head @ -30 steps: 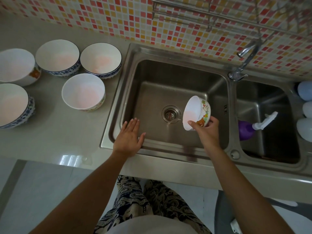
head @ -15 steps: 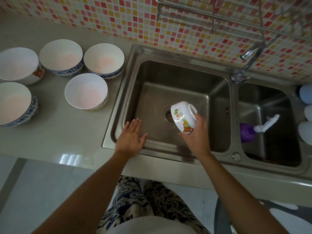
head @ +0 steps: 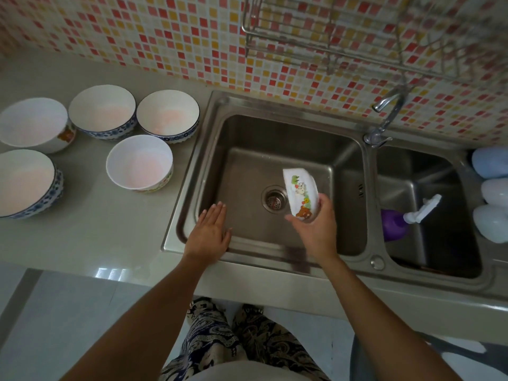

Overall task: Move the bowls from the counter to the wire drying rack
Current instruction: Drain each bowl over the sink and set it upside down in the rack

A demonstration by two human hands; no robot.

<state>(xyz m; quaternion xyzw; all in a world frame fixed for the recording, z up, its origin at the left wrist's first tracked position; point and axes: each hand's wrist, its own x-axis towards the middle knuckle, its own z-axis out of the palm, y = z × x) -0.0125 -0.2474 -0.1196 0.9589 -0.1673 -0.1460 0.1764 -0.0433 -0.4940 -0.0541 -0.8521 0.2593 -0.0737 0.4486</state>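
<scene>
My right hand [head: 317,229] grips a small white bowl with cartoon pictures [head: 300,191], held upside down and tilted over the sink basin [head: 247,149]. My left hand [head: 209,233] lies flat with fingers apart on the sink's front left rim. Several white bowls stand upright on the counter at the left: two with blue patterned rims at the back [head: 102,111] [head: 168,116], a plain-sided one in front [head: 139,163], one with an orange picture [head: 34,125] and a blue-patterned one at the far left [head: 26,182]. The wire drying rack [head: 330,37] hangs on the tiled wall above the sink.
A tap [head: 384,116] stands between the two basins. A purple spray bottle [head: 398,221] lies in the right basin. Pale blue and white rounded objects [head: 492,188] sit at the right edge. The drain [head: 273,199] is below the held bowl.
The bowl in my right hand has turned from mouth facing left to upside down, and shifted slightly. My left hand has stayed on the sink rim.
</scene>
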